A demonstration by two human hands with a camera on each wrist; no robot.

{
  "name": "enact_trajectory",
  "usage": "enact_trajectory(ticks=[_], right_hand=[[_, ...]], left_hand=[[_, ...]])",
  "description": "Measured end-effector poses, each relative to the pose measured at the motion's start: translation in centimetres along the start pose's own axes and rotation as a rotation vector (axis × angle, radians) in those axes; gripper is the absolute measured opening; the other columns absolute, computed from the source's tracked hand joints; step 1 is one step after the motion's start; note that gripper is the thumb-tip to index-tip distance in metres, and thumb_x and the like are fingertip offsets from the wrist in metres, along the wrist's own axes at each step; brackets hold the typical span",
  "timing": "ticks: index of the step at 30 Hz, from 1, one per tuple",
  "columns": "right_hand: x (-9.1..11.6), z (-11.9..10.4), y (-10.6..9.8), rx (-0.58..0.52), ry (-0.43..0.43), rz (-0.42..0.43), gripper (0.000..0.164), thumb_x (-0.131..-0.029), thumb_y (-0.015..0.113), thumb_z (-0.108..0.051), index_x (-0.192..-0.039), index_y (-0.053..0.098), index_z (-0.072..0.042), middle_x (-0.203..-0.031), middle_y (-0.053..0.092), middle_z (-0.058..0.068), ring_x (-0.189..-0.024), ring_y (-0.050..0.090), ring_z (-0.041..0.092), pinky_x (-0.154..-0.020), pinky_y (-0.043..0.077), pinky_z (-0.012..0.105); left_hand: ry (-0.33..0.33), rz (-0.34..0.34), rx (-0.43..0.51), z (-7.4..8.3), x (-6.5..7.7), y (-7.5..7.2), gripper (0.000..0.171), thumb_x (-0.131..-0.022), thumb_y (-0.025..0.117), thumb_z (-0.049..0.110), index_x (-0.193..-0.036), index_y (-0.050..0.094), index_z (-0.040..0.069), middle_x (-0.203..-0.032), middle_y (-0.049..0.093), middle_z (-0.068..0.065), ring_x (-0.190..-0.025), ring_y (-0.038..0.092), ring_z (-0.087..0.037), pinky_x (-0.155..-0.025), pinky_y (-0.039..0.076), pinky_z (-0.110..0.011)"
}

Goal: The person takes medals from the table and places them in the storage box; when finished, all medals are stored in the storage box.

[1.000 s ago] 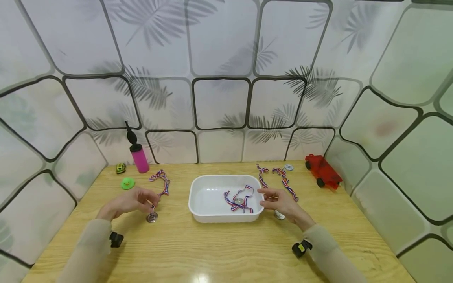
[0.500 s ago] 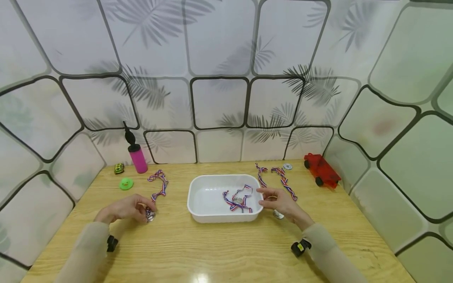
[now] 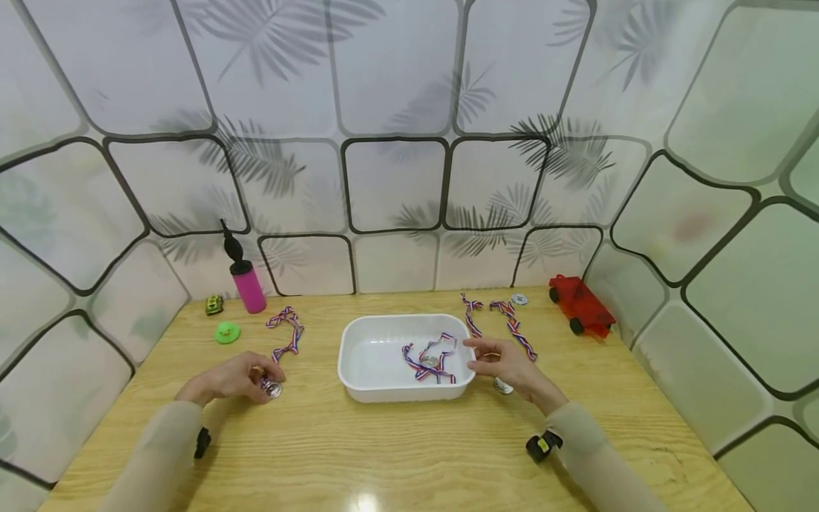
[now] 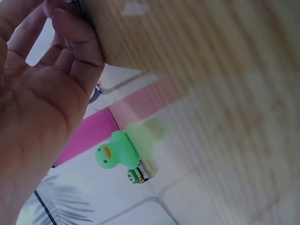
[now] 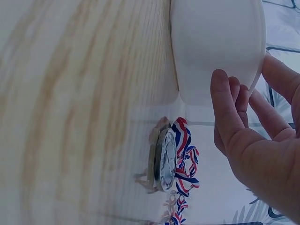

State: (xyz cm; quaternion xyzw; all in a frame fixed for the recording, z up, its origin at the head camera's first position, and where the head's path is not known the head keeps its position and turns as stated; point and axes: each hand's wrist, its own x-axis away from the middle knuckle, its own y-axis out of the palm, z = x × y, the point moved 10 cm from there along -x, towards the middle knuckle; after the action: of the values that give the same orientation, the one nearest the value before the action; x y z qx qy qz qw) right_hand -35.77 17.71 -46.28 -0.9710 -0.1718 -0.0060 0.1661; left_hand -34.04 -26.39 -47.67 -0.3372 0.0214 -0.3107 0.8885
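In the head view my left hand pinches a silver medal at the ribbon end, low over the table. Its red, white and blue ribbon trails back along the wood. My right hand holds the right rim of a white plastic tray, some fingers against the outer wall in the right wrist view. Inside the tray lies another medal with its ribbon. A third medal lies on the table beneath my right hand, its ribbon running behind.
At the back left stand a pink pump, a green toy duck and a small toy car. A red toy cart sits back right, near one more medal with a twisted ribbon. Patterned curtains enclose the table.
My left hand has drawn slightly lower and closer around the left medal, gathering ribbon at its top. The right hand stays at the tray rim.
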Motion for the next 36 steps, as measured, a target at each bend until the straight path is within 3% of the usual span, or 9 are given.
enact_trajectory(ticks=[8,13,17,23,26,31,36], right_hand=[[0.0,-0.1,0.1,-0.018,-0.005,-0.011,0.051,-0.089,0.072,-0.010,-0.135,0.055,0.005,-0.103,0.059,0.013,-0.089,0.059,0.015,-0.074,0.055,0.019],[0.1,-0.1,0.2,-0.012,-0.007,-0.018,0.051,-0.089,0.072,-0.012,-0.135,0.055,0.004,-0.106,0.059,0.015,-0.090,0.059,0.015,-0.074,0.055,0.020],[0.1,0.0,0.2,0.001,-0.005,-0.016,0.050,-0.089,0.072,-0.012,-0.134,0.056,0.003,-0.108,0.059,0.016,-0.091,0.059,0.015,-0.075,0.055,0.020],[0.2,-0.2,0.2,-0.004,-0.012,-0.026,0.051,-0.089,0.072,-0.012,-0.135,0.055,0.004,-0.107,0.059,0.015,-0.091,0.059,0.016,-0.076,0.055,0.021],[0.2,-0.2,0.3,-0.014,-0.003,-0.033,0.052,-0.089,0.072,-0.012,-0.135,0.054,0.004,-0.105,0.059,0.013,-0.090,0.059,0.015,-0.077,0.056,0.023],[0.2,-0.2,0.3,-0.012,-0.001,-0.039,0.053,-0.090,0.072,-0.012,-0.136,0.053,0.005,-0.106,0.058,0.013,-0.090,0.059,0.015,-0.076,0.056,0.022],[0.2,-0.4,0.2,-0.006,-0.005,-0.042,0.054,-0.090,0.072,-0.013,-0.136,0.052,0.006,-0.111,0.057,0.020,-0.090,0.058,0.015,-0.074,0.054,0.019]], left_hand=[[0.033,-0.014,0.014,0.5,-0.1,0.4,0.029,-0.077,0.079,0.006,-0.104,0.072,0.001,-0.099,0.066,-0.010,-0.085,0.054,-0.010,-0.073,0.049,-0.020],[0.053,-0.023,0.028,0.6,0.0,0.6,0.030,-0.083,0.075,0.007,-0.111,0.070,-0.002,-0.097,0.066,-0.007,-0.083,0.055,-0.006,-0.070,0.049,-0.019],[0.064,-0.039,0.034,1.1,-0.3,0.9,0.031,-0.089,0.069,0.007,-0.117,0.064,-0.004,-0.083,0.064,-0.004,-0.072,0.054,-0.004,-0.062,0.047,-0.018],[0.005,-0.052,0.118,1.5,-0.8,1.1,0.028,-0.095,0.061,0.007,-0.122,0.060,-0.003,-0.086,0.062,-0.012,-0.067,0.062,-0.012,-0.059,0.054,-0.023],[-0.010,-0.025,0.133,1.5,-1.0,0.8,0.030,-0.095,0.061,0.005,-0.124,0.060,-0.004,-0.091,0.063,-0.015,-0.069,0.065,-0.015,-0.061,0.057,-0.026],[0.043,0.075,0.111,2.1,-1.5,-0.4,0.039,-0.089,0.070,0.006,-0.124,0.060,-0.009,-0.096,0.066,-0.016,-0.073,0.064,-0.012,-0.062,0.058,-0.028],[0.038,0.154,0.045,2.4,-1.8,-1.6,0.043,-0.086,0.075,0.014,-0.124,0.064,-0.002,-0.098,0.070,-0.009,-0.074,0.058,-0.007,-0.057,0.052,-0.023]])
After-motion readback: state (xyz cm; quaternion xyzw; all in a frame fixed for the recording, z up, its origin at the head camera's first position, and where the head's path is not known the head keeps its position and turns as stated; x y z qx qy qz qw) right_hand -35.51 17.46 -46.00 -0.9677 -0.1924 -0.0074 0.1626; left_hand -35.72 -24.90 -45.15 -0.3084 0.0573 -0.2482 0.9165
